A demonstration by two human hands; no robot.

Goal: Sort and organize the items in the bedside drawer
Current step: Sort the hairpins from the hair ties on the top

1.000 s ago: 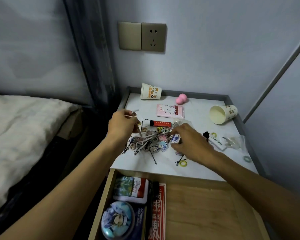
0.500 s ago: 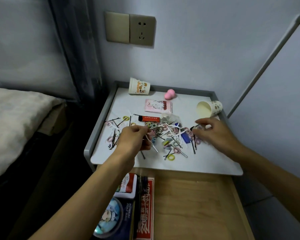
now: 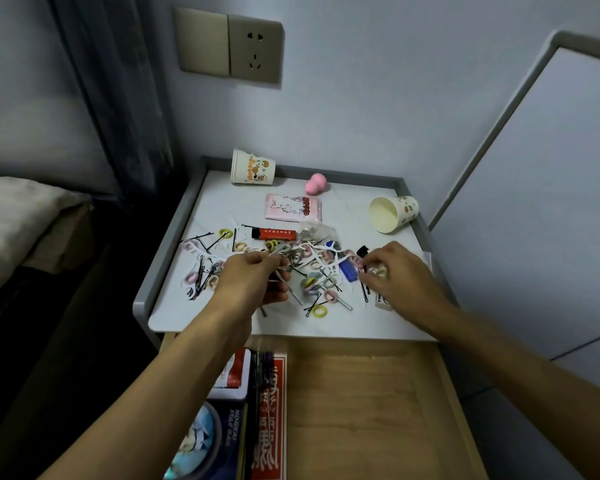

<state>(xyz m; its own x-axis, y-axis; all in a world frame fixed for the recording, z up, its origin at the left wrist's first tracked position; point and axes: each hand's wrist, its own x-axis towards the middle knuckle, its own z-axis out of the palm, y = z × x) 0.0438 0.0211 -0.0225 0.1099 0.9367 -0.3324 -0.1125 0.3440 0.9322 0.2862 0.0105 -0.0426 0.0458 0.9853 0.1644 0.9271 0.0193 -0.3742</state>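
Your left hand [image 3: 252, 285], just left of centre frame, pinches a few thin white sticks [image 3: 282, 277] between thumb and fingertips, held just above the clutter. Your right hand [image 3: 400, 277], to the right of centre, has its fingertips curled down onto a pale tie [image 3: 381, 270]; whether it grips the tie or only touches it I cannot tell, since the fingers hide the contact.

Between the two hands lies the pile [image 3: 317, 271]: small coloured hair ties, black pins and white sticks, tangled on the white top [image 3: 222, 202]. A smaller cluster of pins [image 3: 201, 275] sits left of your left hand. Behind the pile are a red lighter [image 3: 273, 233] and a pink packet [image 3: 293, 207], and further back a pink sponge [image 3: 316, 184]. A printed cup [image 3: 253, 167] is at the back edge; a dotted cup [image 3: 392, 214] lies on its side at the right.

The drawer [image 3: 361, 410] stands open along the bottom of the frame. Its left part holds a round tin [image 3: 196, 441] and a red box [image 3: 269, 410].
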